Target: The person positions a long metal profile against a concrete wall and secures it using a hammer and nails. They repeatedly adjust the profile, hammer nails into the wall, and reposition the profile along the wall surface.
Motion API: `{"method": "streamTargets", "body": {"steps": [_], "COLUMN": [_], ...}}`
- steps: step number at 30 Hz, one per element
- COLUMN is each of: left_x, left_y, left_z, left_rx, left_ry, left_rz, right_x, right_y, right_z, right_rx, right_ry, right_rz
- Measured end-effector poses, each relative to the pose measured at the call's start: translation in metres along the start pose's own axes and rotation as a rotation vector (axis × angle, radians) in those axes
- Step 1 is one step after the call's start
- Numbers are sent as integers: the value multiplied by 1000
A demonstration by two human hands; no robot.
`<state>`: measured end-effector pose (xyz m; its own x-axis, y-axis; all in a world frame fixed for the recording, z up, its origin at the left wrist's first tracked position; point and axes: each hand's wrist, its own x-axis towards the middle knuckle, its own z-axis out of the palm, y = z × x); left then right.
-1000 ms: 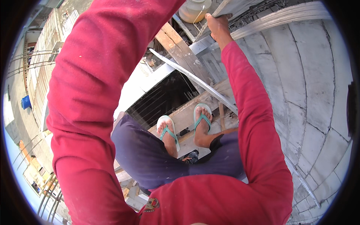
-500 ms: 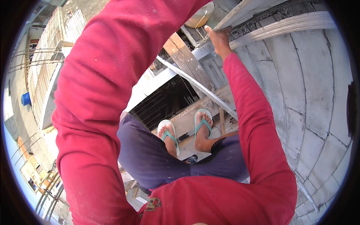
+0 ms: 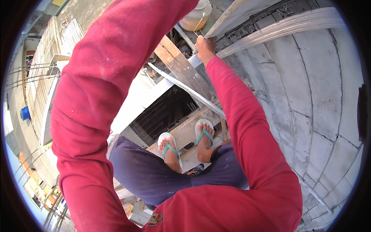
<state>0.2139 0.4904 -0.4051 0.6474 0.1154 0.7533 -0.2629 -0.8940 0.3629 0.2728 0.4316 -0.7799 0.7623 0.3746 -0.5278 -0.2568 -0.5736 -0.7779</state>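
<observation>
1. Board (image 3: pixel 239 13): a long, flat, pale grey plank at the top of the view, its long axis running from the right hand (image 3: pixel 205 45) up and to the right, along the top edge of the block wall (image 3: pixel 309 89).
2. Right hand's grip is closed on the board's lower left end, next to the wall's top course.
3. Left hand is out of view; only the raised red sleeve (image 3: pixel 96 96) shows, so its grip cannot be told.
4. Compared with half a second ago, the right hand sits closer to the middle of the view and the board's end shows more fully; the left sleeve remains raised.
5. Wall: grey blocks with rough mortar joints. A worn wooden beam (image 3: pixel 185 69) slants below the hand, and a thin metal strip (image 3: pixel 185 87) crosses it.
6. Feet in green flip-flops (image 3: pixel 170 145) stand on a plank below.
</observation>
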Motion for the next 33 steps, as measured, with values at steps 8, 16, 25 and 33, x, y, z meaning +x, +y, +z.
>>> {"method": "streamTargets", "body": {"steps": [8,16,25,33], "left_x": [6,-4,-11,-4], "left_y": [26,51,11,7], "left_z": [9,27,7,12], "left_rx": [-29,-95,-148,-78], "left_ry": [-138,83,269,277], "left_rz": [-566,-616,-674,-628], "right_x": [8,27,18,39], "right_y": [6,50,33,45], "right_z": [-7,27,46,69], "right_rx": [-288,-130,-154,-411], "right_ry": [99,273,92,334], "right_rz": [-28,-338,-97,-214]}}
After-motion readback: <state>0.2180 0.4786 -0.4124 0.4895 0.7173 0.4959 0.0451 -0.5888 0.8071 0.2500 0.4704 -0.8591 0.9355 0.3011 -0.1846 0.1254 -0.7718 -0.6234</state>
